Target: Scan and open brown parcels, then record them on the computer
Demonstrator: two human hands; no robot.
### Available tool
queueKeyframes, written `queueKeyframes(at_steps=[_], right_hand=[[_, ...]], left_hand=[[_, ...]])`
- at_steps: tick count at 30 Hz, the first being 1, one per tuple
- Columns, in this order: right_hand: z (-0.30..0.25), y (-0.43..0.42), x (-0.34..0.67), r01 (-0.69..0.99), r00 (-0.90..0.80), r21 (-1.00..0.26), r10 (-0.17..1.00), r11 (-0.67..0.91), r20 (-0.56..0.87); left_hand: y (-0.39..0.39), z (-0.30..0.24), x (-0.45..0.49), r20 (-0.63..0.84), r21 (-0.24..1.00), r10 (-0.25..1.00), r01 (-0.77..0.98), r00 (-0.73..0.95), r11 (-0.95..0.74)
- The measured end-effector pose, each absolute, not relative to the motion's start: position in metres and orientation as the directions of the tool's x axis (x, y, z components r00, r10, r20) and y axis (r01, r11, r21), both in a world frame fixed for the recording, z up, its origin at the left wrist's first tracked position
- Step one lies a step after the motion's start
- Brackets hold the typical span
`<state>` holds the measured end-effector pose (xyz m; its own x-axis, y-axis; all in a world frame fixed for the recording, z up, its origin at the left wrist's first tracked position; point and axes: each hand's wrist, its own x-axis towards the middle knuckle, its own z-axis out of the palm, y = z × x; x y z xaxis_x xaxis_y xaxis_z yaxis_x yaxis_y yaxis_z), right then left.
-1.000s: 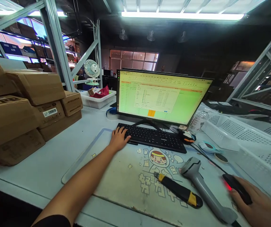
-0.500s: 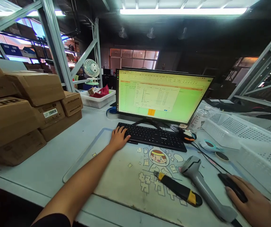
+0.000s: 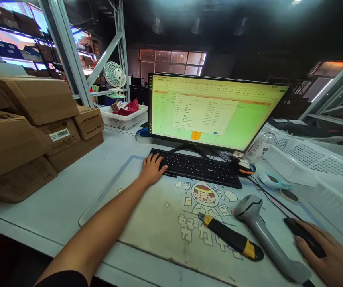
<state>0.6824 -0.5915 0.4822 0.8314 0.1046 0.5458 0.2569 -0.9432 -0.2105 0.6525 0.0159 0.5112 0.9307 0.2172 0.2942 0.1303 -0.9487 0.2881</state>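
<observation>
My left hand [image 3: 152,170] rests on the left end of the black keyboard [image 3: 200,168], fingers spread over the keys. At the lower right, my right hand [image 3: 334,251] is wrapped round a black computer mouse [image 3: 304,237]. Behind the keyboard the monitor [image 3: 255,119] is lit, with a dialog window over a spreadsheet. Between my hands a black and yellow utility knife [image 3: 229,236] lies on the printed desk mat [image 3: 147,223]. A grey barcode scanner [image 3: 271,239] lies just left of the mouse.
Cardboard boxes [image 3: 58,135] are stacked on the left of the table. A white basket [image 3: 123,117] with a red cloth stands behind them, near a fan [image 3: 114,75]. To the right are white plastic baskets [image 3: 336,195], a clear bottle [image 3: 261,145] and a tape roll [image 3: 289,195].
The camera has tilted down slightly, so the background sits higher in view and the tabletop things appear farther right. Both hands keep their places on the keyboard and mouse.
</observation>
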Motion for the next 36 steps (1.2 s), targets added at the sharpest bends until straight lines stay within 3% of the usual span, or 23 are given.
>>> queueKeyframes(at_steps=[9,15,36], right_hand=[[0.492,-0.584,0.681,0.241,0.857,-0.329,0.042,-0.913,0.513],[0.507,-0.568,0.665,0.156,0.905,-0.310,0.011,-0.938,0.424],[0.503,-0.568,0.665,0.136,0.889,-0.255,0.004,-0.957,0.458]], left_hand=[[0.012,0.515,0.651,0.288,0.301,0.231,0.141,0.929,-0.943],[0.014,0.513,0.651,0.278,0.316,0.231,0.138,0.932,-0.939],[0.015,0.511,0.652,0.298,0.318,0.242,0.143,0.923,-0.937]])
